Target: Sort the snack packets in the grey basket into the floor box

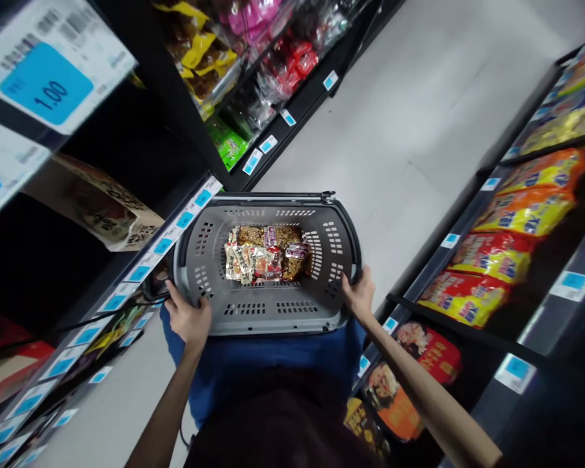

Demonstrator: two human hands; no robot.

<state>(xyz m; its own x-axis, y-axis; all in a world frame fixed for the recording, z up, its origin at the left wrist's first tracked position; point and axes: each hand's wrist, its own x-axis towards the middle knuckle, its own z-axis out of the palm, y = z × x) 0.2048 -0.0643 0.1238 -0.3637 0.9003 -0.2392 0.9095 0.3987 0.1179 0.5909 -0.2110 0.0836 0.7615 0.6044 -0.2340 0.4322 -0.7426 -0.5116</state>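
A grey plastic shopping basket [248,321] with slotted walls is held level in front of my body. My left hand [189,316] grips its near left corner, thumb over the rim. At the near right corner my right hand [359,294] is closed on the rim in the same way. Several packaged snacks lie on the basket's floor: a pack that looks like nut or seed brittle [286,235], small cream-coloured sachets [241,263] and a dark brown pack [295,265]. The undersides of both hands' fingers are hidden behind the rim.
Store shelves with price labels [162,246] run close along the left, touching or nearly touching the basket's left side. Red and yellow snack bags [490,257] and round-cornered food tubs [394,403] fill the right shelves. Grey floor [400,117] stretches ahead between them.
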